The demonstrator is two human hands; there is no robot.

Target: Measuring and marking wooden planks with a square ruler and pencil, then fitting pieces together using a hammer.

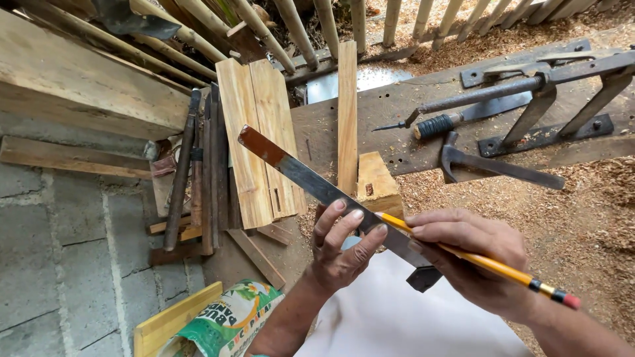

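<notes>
Left hand: the left hand [340, 248] has its fingers curled up around the long metal blade of the square [324, 190], pinching it from below near the middle.
Right hand: the right hand [466, 258] has its fingers closed narrowly on a yellow pencil [486, 263], held like a pen with the tip laid against the blade.
Square: held in the air above the lap, rusty tip pointing up-left over the sawdust-covered workbench [397, 116].
Handling: it looks stiff, thin and fairly light; the bare steel is probably slick, so a grip at mid-blade or the dark stock near the right hand suits best.
Pencil: light and rigid, though the point would likely snap.
Containers: a green printed sack [228, 324] lies at lower left, its contents hidden.
Nearby: a hammer [493, 165] and a small wood block [378, 182] lie on the bench.
</notes>
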